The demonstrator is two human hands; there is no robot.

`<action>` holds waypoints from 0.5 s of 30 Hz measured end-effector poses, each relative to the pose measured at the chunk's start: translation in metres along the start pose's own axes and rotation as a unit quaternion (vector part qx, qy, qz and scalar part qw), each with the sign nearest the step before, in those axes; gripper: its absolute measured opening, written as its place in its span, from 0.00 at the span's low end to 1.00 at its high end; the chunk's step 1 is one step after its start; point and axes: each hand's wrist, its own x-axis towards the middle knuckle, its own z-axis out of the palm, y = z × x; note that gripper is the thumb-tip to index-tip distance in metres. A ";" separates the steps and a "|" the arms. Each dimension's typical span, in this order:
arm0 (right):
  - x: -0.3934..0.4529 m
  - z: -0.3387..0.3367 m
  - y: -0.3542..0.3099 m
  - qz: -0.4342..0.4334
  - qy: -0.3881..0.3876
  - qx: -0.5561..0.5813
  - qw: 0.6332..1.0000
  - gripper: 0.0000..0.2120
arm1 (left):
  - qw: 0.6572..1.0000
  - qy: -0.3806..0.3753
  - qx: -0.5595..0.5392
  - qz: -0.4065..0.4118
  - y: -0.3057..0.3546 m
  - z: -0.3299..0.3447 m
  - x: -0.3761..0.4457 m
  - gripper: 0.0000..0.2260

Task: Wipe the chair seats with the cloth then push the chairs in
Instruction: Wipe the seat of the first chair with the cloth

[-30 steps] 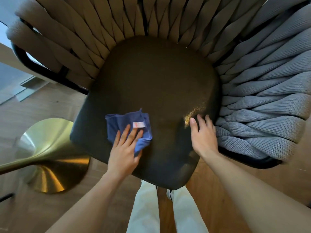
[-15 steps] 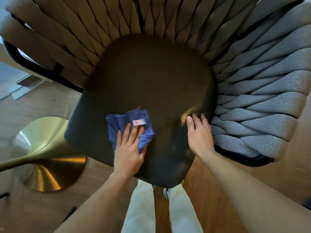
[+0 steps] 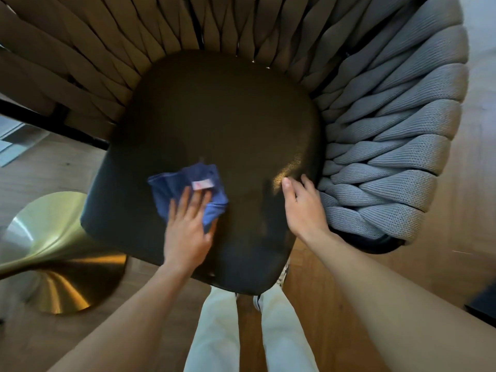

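A chair with a dark leather seat [image 3: 214,116] and a woven rope back [image 3: 389,124] fills the view from above. A crumpled blue cloth [image 3: 188,183] with a small white tag lies on the front left part of the seat. My left hand [image 3: 186,232] presses flat on the cloth, fingers spread over its near edge. My right hand [image 3: 303,208] rests on the seat's right edge, next to the grey rope side, fingers together and holding nothing.
A brass pedestal table base [image 3: 53,253] stands on the wooden floor [image 3: 335,277] close to the seat's left front corner. My legs in light trousers [image 3: 214,331] are right in front of the seat. A dark object [image 3: 483,304] shows at the right edge.
My left hand has slid the cloth a little to the right and toward the seat's middle. My right hand stays on the seat's right edge.
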 end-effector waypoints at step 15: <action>-0.006 -0.003 0.009 -0.005 0.083 0.118 0.989 0.30 | 0.996 -0.038 -0.031 0.078 0.094 -0.007 0.081 0.30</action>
